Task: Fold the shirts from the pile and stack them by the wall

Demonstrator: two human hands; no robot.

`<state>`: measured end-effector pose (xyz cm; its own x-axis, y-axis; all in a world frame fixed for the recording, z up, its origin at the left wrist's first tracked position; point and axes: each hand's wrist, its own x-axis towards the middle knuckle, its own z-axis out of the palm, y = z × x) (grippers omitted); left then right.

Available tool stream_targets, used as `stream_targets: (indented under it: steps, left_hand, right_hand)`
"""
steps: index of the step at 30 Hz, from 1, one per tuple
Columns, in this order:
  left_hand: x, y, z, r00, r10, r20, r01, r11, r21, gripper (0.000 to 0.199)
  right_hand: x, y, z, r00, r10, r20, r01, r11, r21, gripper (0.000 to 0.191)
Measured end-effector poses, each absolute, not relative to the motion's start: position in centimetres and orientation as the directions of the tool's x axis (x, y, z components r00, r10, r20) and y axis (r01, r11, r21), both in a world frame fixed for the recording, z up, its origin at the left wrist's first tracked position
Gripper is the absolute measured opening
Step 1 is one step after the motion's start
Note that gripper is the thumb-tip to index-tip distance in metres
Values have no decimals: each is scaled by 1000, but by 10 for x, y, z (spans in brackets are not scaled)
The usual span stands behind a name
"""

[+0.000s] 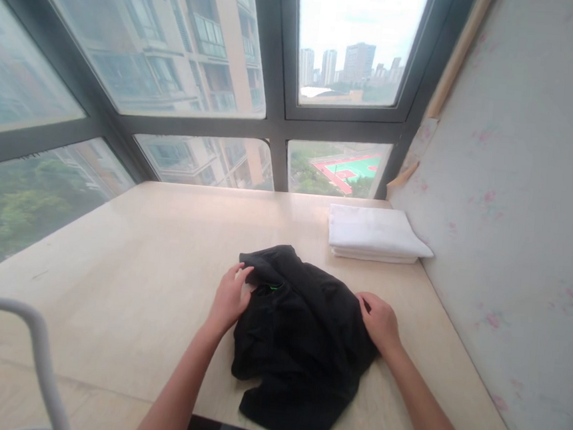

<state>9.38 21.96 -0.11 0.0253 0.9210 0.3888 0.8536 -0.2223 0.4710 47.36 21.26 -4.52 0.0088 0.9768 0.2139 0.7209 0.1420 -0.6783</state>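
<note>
Loosely curled, left hand [230, 298] and right hand [380, 321] flank the black garment [306, 330].

1 blk crumpled fabric garment [306, 330]. 1 L hand [230, 297], 1 R hand [380, 320], 2 tot. 1 wht folded rect. cloth stack [370, 229]. 6 clear glass panes [354, 20].

The left hand [230, 298] is touching the upper left edge of a crumpled black garment [306, 337], and the right hand [380, 321] is holding its right side. The garment is lying on a pale wooden surface [112, 253]; beyond it, folded white cloth [373, 230] is resting beside a floral-papered wall [522, 215].
</note>
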Motion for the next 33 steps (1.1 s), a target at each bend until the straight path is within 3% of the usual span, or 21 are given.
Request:
stream_targets:
  steps: [2, 6, 8, 10, 14, 16, 19, 21, 27, 33]
  left_hand:
    - [88, 239, -9, 36, 926, 376, 847, -228, 480, 37]
    - [85, 255, -19, 5, 930, 368, 837, -205, 508, 22]
    - [84, 252, -22, -36, 928, 371, 834, -177, 523, 20]
    - [83, 247, -24, -64, 925, 374, 827, -161, 538, 21]
    - [81, 242, -22, -82, 921, 382, 811, -160, 562, 24]
    - [81, 242, -21, -80, 920, 383, 809, -165, 565, 23]
    - [81, 243, -22, -74, 921, 382, 807, -170, 565, 23]
    - [81, 243, -24, -75, 922, 380, 802, -171, 573, 23]
    - [80, 242, -25, -96, 924, 370, 761, -171, 626, 24]
    - [83, 233, -18, -72, 928, 366, 705, -212, 677, 25]
  right_hand:
    - [477, 216, -46, 43, 978, 206, 674, 124, -728, 39]
    - [478, 228, -32, 328, 942, 74, 433, -80, -898, 38]
    - [464, 229, -9, 383, 923, 43, 345, -100, -933, 42]
    - [434, 224, 23, 267, 953, 145, 369, 38, -929, 38]
    - [350, 200, 79, -254, 905, 341, 501, 425, -754, 24]
    - [314, 191, 89, -373, 877, 304, 635, 480, -605, 24]
    - [287, 187, 90, -436, 892, 119, 812, 447, -375, 22]
    - [286, 186, 89, -445, 895, 31, 851, 433, -296, 21]
    - [316, 167, 106, -509, 856, 92, 769, 501, -398, 18]
    - [368, 152, 111, -523, 838, 153, 757, 540, -368, 6]
